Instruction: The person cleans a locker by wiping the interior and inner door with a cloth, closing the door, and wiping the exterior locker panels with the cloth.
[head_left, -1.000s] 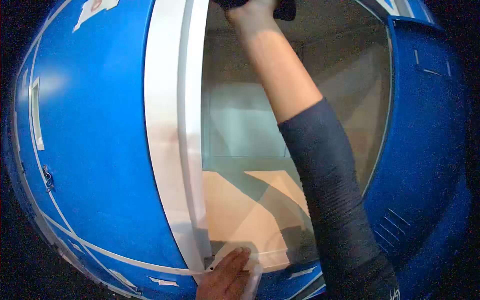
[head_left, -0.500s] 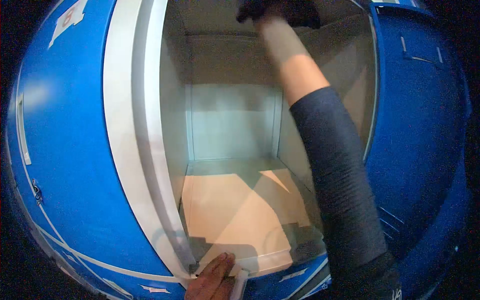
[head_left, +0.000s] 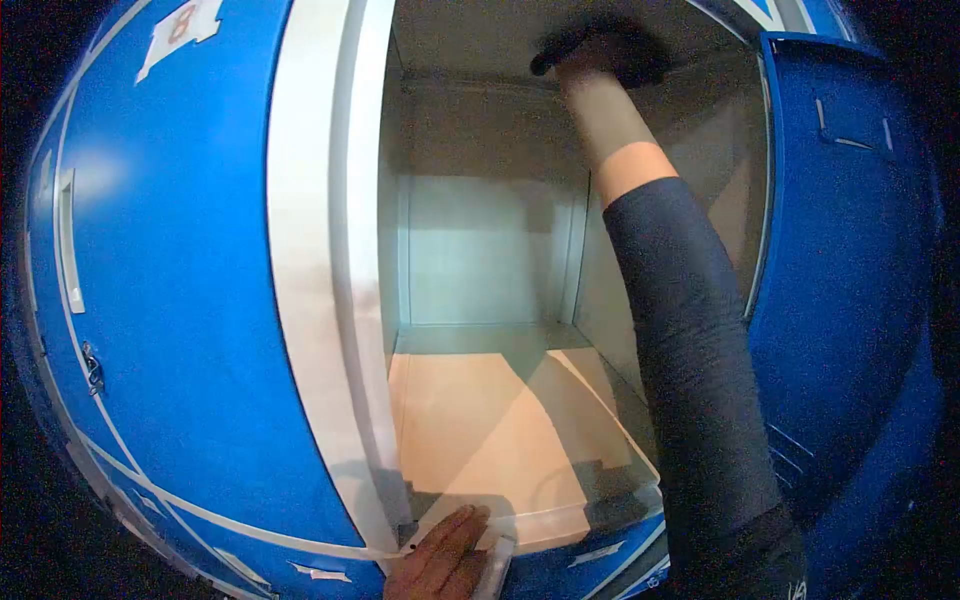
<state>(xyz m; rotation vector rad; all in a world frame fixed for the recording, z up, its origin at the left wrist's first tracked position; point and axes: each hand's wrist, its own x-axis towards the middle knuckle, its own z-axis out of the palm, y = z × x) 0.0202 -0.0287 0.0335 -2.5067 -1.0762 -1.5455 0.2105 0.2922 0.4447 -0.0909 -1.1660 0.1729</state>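
My right hand (head_left: 592, 65) reaches up inside an open blue locker, its arm in a dark sleeve. It presses a black, cloth-like thing (head_left: 640, 55) against the compartment's ceiling (head_left: 470, 35); both are blurred, and most of the fingers are hidden. Low in the view, my left hand (head_left: 440, 558) lies at the front lip of the locker floor (head_left: 470, 420), fingers stretched out and close together. Along its right side shows the edge of a pale thing (head_left: 497, 565) whose kind I cannot make out.
To the right the blue locker door (head_left: 850, 230) stands swung open. A closed blue door (head_left: 180, 250) with a paper label "8" (head_left: 180, 30) is at left, beyond the white frame post (head_left: 315, 250). A small padlock-like piece (head_left: 92, 368) hangs on the left door.
The view has shifted, so the locker sits further right and slightly lower. My right hand stays up at the ceiling with the black cloth; my left hand remains at the lip.
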